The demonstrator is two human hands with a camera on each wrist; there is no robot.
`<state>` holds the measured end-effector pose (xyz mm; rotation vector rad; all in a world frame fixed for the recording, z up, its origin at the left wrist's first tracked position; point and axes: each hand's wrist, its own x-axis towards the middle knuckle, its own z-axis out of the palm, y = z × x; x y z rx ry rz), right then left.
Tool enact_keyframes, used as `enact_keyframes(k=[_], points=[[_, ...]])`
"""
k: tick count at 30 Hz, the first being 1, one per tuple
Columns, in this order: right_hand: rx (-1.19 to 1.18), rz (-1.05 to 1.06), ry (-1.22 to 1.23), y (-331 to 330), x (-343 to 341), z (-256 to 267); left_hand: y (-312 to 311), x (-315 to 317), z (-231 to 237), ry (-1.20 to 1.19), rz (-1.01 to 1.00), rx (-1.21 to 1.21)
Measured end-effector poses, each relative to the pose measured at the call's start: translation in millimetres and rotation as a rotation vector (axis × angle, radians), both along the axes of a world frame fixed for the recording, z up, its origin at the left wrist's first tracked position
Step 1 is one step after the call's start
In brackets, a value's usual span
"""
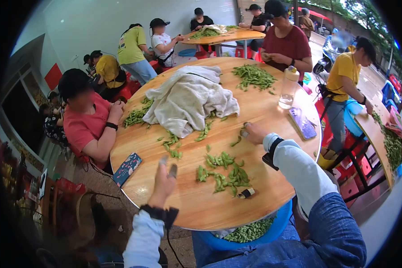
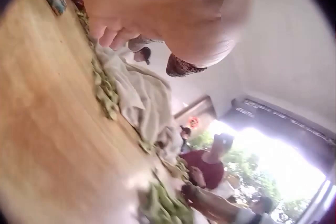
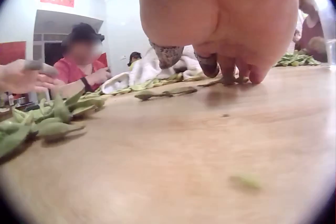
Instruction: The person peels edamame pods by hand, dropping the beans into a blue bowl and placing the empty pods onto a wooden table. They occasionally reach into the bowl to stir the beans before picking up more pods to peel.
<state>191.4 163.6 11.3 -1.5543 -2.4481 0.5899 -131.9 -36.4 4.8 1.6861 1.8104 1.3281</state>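
Note:
My left hand [image 1: 163,184] is raised over the near left of the round table, its fingers apart and holding nothing; grey coverings show on the thumb and a finger. My right hand [image 1: 255,133] reaches to the table's right side, fingertips down on the wood in the right wrist view, beside a few green pods [image 3: 168,92]. Its covered thumb and finger are apart, and nothing shows between them. A loose pile of pods [image 1: 221,161] lies between the hands, with a small dark and pale object [image 1: 246,193] at its near edge.
A whitish cloth [image 1: 190,98] covers a heap mid-table, with more pods [image 1: 254,76] behind. A bottle [image 1: 288,87] and purple phone [image 1: 303,123] stand and lie at right, a patterned phone [image 1: 127,169] at left. Below the edge sits a blue basin [image 1: 279,228] of beans. Several people surround the tables.

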Motion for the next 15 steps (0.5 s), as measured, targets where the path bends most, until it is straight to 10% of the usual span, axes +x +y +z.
enact_keyframes(k=[7, 15], points=[[0.004, 0.105, 0.093, 12, -37, -2, 111, -78, -31, 0.200, 0.329, -0.204], [0.196, 0.372, 0.103, 46, -94, -23, 141, -21, -29, 0.201, 0.064, -0.202]])
